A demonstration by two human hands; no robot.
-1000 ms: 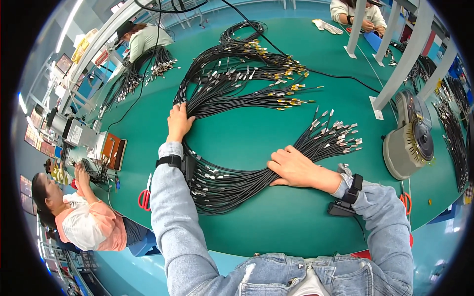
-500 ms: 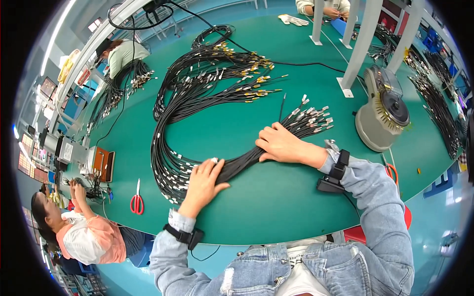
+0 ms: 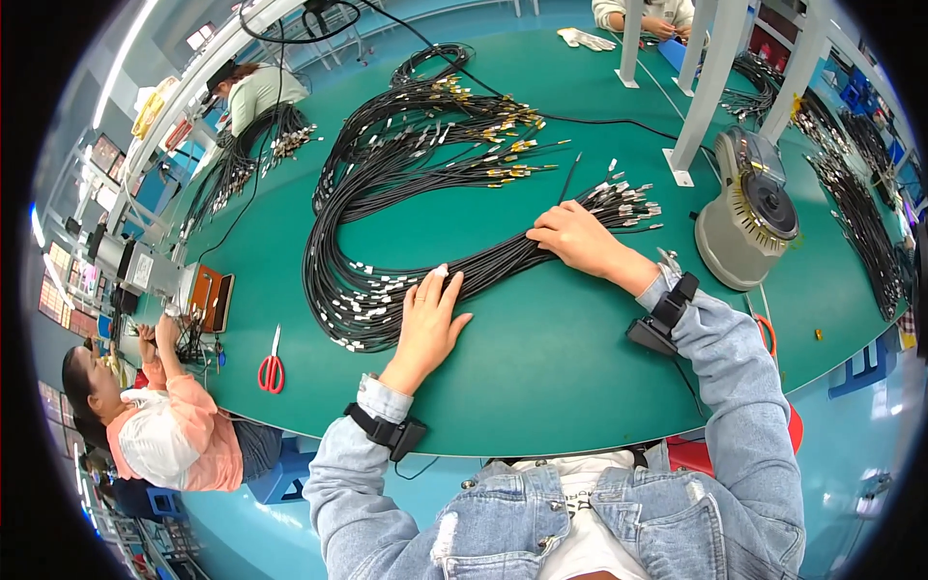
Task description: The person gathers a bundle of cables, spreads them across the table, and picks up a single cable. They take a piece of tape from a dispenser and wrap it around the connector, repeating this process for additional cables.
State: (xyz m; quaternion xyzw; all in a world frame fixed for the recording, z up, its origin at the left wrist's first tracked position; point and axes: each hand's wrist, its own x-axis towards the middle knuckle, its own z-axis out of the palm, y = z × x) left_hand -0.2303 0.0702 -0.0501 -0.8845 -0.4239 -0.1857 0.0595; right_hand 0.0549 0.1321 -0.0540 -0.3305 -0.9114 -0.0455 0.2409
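Observation:
A thick bundle of black cables curves across the green table in front of me, with white tags along its bend and metal connectors at its right end. My left hand lies on the bundle's near side by the tags, fingers stretched out and thumb apart. Close to the connector end, my right hand has its fingers curled over the bundle; their tips are partly hidden. Beyond, more black cables with yellow-tipped ends join the same curved heap.
Red-handled scissors lie left of the cables. A grey machine with a round reel stands at right beside metal posts. Orange handles show near my right sleeve. Co-workers sit at left, far left and far right.
Both hands and the bundle have shifted away from me. Under my left hand the cables now spread flatter, and its fingers are straighter. The view has moved slightly.

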